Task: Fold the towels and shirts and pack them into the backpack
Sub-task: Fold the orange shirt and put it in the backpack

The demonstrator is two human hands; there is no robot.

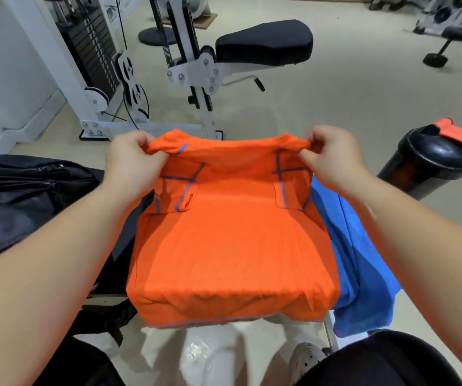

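An orange shirt [232, 240] with thin blue seams lies spread over a bench, its sleeves folded inward and its hem hanging over the near edge. My left hand [135, 162] pinches the shirt's far left corner and my right hand [333, 157] pinches its far right corner, both lifting that far edge. A blue cloth [363, 260] lies under the shirt and hangs down on the right. A black backpack [26, 201] lies to the left, touching the shirt's side; I cannot tell whether it is unzipped.
A black shaker bottle [430, 162] with an orange flip lid stands at the right. Beyond the shirt stands a white weight machine [196, 79] with a black padded seat [264, 41]. My shoe [308, 358] rests on the beige floor below.
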